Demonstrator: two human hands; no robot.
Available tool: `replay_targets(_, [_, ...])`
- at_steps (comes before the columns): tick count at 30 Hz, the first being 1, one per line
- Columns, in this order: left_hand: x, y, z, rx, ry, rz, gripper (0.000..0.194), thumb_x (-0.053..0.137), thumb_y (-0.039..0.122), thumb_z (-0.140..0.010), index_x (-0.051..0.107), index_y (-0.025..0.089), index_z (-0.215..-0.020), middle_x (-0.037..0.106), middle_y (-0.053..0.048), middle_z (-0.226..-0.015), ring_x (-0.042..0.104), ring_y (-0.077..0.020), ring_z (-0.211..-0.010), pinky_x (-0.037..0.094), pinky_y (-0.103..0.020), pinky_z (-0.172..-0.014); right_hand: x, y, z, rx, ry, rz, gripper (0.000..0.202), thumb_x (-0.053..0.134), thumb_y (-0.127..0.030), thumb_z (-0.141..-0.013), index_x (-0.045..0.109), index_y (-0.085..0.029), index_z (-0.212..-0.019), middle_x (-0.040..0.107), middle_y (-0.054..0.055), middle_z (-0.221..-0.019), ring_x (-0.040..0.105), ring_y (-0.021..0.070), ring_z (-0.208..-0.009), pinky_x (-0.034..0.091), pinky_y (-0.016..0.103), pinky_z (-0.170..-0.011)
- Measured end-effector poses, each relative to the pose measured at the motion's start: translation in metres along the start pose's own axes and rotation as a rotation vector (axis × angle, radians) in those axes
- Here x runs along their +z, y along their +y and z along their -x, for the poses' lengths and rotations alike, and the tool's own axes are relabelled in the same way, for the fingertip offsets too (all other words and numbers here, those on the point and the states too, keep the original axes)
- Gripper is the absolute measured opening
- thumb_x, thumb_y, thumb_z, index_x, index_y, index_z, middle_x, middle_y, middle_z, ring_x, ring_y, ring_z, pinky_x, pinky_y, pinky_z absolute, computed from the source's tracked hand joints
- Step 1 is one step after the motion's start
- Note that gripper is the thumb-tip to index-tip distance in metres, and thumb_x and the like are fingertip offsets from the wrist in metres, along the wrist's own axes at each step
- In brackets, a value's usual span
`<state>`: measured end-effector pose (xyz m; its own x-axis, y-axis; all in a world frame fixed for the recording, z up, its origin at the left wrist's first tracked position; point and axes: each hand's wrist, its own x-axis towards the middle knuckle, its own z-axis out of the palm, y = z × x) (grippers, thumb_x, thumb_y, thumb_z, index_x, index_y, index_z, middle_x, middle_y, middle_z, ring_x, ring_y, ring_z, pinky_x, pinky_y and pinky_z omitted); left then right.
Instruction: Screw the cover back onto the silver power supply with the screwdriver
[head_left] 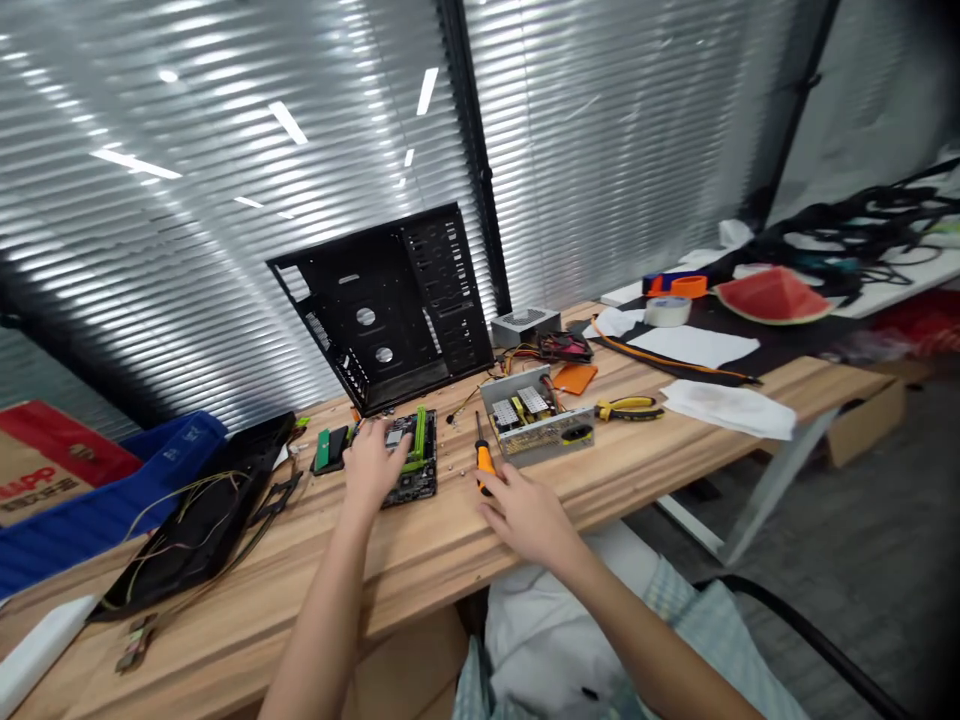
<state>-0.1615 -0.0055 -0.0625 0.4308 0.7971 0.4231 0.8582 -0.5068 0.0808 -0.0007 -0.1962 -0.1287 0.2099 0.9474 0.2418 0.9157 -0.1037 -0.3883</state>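
My left hand (370, 462) reaches over the left part of a motherboard (424, 483) with bright green slots. Its thumb and fingers are apart, and the palm hides part of the board. By the board's right side, my right hand (529, 512) has its thumb and fingers about the lower end of an orange and black screwdriver (484, 460). The screwdriver lies low over the table, its shaft pointing away from me. Just right of it sits an opened power supply (536, 420) with its inner parts showing. Small screws lie between the board and the screwdriver.
Behind stands a black computer case (390, 300). Yellow-handled pliers (630, 408), an orange card (575, 378) and a second grey power supply (525, 325) are to the right. At left are a black panel (202, 520) with wires and a blue bin (150, 480). A watermelon slice (776, 295) lies far right.
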Motion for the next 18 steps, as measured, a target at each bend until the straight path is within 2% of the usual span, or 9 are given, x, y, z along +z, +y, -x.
replay_targets(2, [-0.003, 0.029, -0.009, 0.113, -0.131, 0.084, 0.034, 0.055, 0.047, -0.089, 0.066, 0.019, -0.106, 0.07, -0.01, -0.111, 0.065, -0.0289, -0.106, 0.048, -0.038, -0.089, -0.001, 0.0, 0.0, 0.005, 0.002, -0.002, 0.044, 0.047, -0.037, -0.095, 0.049, -0.032, -0.139, 0.06, 0.009, -0.121, 0.067, 0.0249, -0.099, 0.051, 0.032, -0.076])
replay_targets(5, [-0.002, 0.069, -0.02, 0.168, -0.29, 0.22, 0.034, 0.056, 0.051, -0.087, 0.069, 0.02, -0.094, 0.074, -0.009, -0.096, 0.068, -0.026, -0.093, 0.048, -0.032, -0.08, -0.001, 0.001, -0.001, 0.011, 0.002, 0.003, 0.041, 0.046, -0.036, -0.096, 0.051, -0.031, -0.136, 0.06, 0.009, -0.119, 0.067, 0.0236, -0.098, 0.05, 0.03, -0.074])
replay_targets(8, [0.007, 0.092, -0.021, 0.135, -0.289, 0.252, 0.036, 0.052, 0.05, -0.09, 0.07, 0.019, -0.088, 0.074, -0.009, -0.09, 0.068, -0.0242, -0.087, 0.047, -0.03, -0.075, 0.0, 0.001, -0.001, 0.008, 0.012, 0.012, 0.037, 0.044, -0.033, -0.097, 0.054, -0.029, -0.132, 0.061, 0.008, -0.117, 0.067, 0.0224, -0.097, 0.049, 0.029, -0.074])
replay_targets(10, [0.017, 0.096, -0.017, 0.086, -0.289, 0.209, 0.037, 0.049, 0.048, -0.092, 0.07, 0.018, -0.09, 0.074, -0.011, -0.092, 0.069, -0.0247, -0.089, 0.047, -0.03, -0.075, 0.001, 0.002, 0.0, 0.003, 0.015, 0.015, 0.036, 0.044, -0.032, -0.097, 0.055, -0.029, -0.131, 0.062, 0.008, -0.117, 0.067, 0.0222, -0.095, 0.049, 0.029, -0.073])
replay_targets(13, [0.031, 0.09, -0.008, 0.064, -0.324, 0.166, 0.041, 0.046, 0.048, -0.093, 0.072, 0.017, -0.09, 0.074, -0.014, -0.094, 0.069, -0.0264, -0.092, 0.047, -0.03, -0.077, 0.0, 0.003, 0.0, -0.001, 0.008, 0.008, 0.037, 0.045, -0.033, -0.097, 0.054, -0.031, -0.133, 0.061, 0.007, -0.117, 0.067, 0.0224, -0.096, 0.05, 0.03, -0.074])
replay_targets(18, [0.042, 0.085, -0.002, 0.06, -0.358, 0.25, 0.047, 0.047, 0.053, -0.092, 0.072, 0.016, -0.08, 0.073, -0.016, -0.089, 0.07, -0.0272, -0.087, 0.048, -0.032, -0.077, 0.002, 0.005, -0.001, -0.004, -0.01, 0.005, 0.038, 0.046, -0.031, -0.098, 0.055, -0.033, -0.134, 0.061, 0.007, -0.116, 0.066, 0.0211, -0.095, 0.049, 0.029, -0.074])
